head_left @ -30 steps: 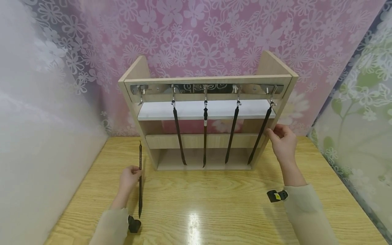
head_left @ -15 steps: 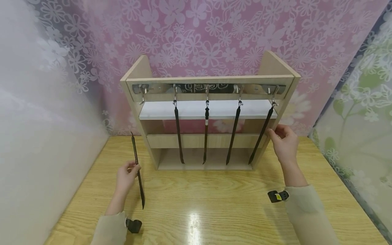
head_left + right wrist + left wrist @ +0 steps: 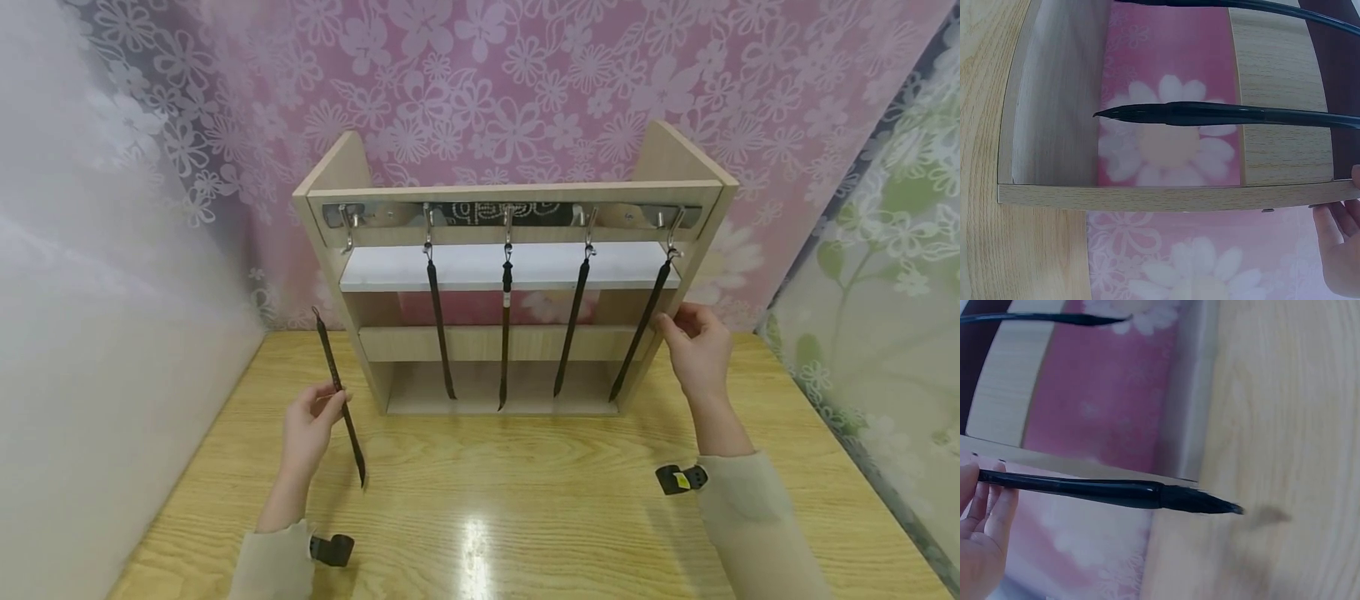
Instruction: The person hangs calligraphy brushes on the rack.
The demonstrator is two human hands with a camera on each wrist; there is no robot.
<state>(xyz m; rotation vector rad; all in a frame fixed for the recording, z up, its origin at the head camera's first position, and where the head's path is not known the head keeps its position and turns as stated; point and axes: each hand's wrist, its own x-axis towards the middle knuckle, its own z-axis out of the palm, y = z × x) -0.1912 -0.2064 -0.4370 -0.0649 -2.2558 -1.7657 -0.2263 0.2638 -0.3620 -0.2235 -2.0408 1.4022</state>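
My left hand (image 3: 306,427) pinches a dark calligraphy brush (image 3: 351,435) around mid-handle, left of a small wooden shelf unit (image 3: 525,193). The brush leans, its hanging loop up and to the left, its dark tip (image 3: 1197,500) down over the table. My right hand (image 3: 699,357) grips the front edge of the unit's right side panel (image 3: 1147,197), thumb in front and fingers behind. Several similar brushes hang tip down from the hook rail, among them a leftmost one (image 3: 441,329) and one with a white band (image 3: 506,342). The leftmost hook (image 3: 347,231) bears nothing.
The unit stands on a wood-grain table (image 3: 480,483) against a pink floral backdrop (image 3: 510,92). Inside it are a white upper shelf (image 3: 480,267) and a lower crossbar (image 3: 517,343). A pale wall panel (image 3: 150,350) borders the table's left side.
The left hand has raised its brush slightly and tilted it from near vertical, the loop end swinging left and the tip right. The right hand keeps its hold on the side panel.
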